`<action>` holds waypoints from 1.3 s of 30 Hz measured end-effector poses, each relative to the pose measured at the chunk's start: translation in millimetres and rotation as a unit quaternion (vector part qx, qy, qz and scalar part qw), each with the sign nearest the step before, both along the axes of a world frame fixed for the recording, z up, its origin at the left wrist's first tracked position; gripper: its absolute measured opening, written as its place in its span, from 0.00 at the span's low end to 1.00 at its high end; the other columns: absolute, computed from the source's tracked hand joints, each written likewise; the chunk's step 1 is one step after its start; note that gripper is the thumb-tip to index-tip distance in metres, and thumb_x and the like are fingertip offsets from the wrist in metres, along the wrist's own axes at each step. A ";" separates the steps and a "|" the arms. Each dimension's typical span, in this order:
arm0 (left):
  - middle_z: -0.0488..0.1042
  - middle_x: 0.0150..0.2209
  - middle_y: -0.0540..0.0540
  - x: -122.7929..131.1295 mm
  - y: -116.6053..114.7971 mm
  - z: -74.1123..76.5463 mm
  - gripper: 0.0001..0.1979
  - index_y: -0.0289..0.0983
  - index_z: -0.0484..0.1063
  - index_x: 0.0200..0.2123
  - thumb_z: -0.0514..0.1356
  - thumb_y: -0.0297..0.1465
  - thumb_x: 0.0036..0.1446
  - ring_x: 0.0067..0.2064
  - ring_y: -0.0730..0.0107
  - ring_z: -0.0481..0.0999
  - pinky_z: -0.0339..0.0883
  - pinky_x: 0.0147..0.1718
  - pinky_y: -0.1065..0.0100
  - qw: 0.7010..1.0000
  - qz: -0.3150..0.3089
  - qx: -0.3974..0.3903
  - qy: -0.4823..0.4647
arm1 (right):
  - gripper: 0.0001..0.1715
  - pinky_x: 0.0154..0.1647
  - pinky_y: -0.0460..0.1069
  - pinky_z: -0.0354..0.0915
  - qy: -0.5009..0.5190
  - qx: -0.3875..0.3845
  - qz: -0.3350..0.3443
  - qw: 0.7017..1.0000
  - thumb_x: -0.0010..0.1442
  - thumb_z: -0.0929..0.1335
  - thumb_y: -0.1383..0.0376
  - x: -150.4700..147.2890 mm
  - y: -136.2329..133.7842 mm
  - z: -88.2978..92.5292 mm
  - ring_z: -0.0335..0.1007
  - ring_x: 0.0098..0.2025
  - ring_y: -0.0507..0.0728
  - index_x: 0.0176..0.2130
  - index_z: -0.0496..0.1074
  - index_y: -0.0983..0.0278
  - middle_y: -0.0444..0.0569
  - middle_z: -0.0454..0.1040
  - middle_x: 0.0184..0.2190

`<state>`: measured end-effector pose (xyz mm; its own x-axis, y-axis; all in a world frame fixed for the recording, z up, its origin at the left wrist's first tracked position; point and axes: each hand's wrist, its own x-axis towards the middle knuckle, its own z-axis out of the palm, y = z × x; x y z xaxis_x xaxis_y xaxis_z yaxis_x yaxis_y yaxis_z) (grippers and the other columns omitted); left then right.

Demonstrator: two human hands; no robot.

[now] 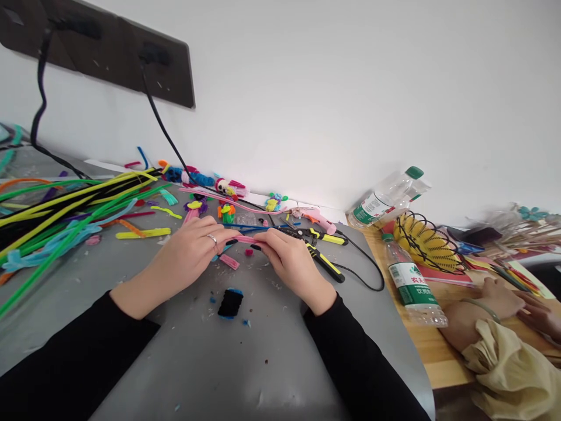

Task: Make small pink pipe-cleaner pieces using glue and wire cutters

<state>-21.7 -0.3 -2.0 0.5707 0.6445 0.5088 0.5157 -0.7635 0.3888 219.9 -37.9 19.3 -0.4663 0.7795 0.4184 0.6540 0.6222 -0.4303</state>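
Observation:
Between the fingertips of both hands runs a pink pipe cleaner piece [245, 240], held level just above the grey table. My left hand [186, 254], with a ring on one finger, pinches its left end. My right hand [294, 260] pinches the right end, its fingers curled and partly hiding it. Just below lies a short pink bundle [229, 261], and nearer to me a small black-and-blue fuzzy block [230, 303]. Beyond my right hand rest a pink glue gun [322, 222] and wire pliers [326, 263] with yellow-and-black handles.
Long pipe cleaners [79, 216] are heaped at the left. Small fuzzy figures [232, 187] line the wall, under a dark socket panel [153, 64] with cables. On the wooden table at right are a water bottle [414, 286], a yellow basket [423, 242] and another person's hands [504, 301].

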 end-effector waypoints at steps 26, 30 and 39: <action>0.75 0.26 0.49 1.8 -3.5 13.5 0.21 0.41 0.71 0.24 0.50 0.38 0.68 0.29 0.65 0.74 0.64 0.31 0.65 0.988 0.053 -0.144 -0.031 | 0.23 0.31 0.45 0.62 -0.006 0.101 0.006 0.995 0.76 0.59 0.68 4.3 4.4 -10.1 0.69 0.31 0.52 0.46 0.82 0.62 0.48 0.73 0.29; 0.79 0.29 0.48 2.4 -4.8 13.7 0.19 0.41 0.76 0.29 0.52 0.42 0.67 0.31 0.64 0.76 0.67 0.32 0.66 0.981 0.062 -0.177 -0.051 | 0.21 0.32 0.45 0.63 -0.015 0.083 -0.008 0.996 0.75 0.60 0.70 5.9 4.1 -11.6 0.70 0.32 0.53 0.48 0.81 0.62 0.48 0.75 0.32; 0.76 0.26 0.49 4.8 -6.8 19.6 0.21 0.41 0.73 0.26 0.51 0.45 0.65 0.27 0.65 0.73 0.63 0.25 0.68 0.969 0.055 -0.236 -0.048 | 0.20 0.33 0.46 0.64 -0.015 0.094 -0.016 0.995 0.74 0.61 0.71 5.7 3.9 -10.1 0.70 0.32 0.53 0.47 0.81 0.62 0.48 0.74 0.31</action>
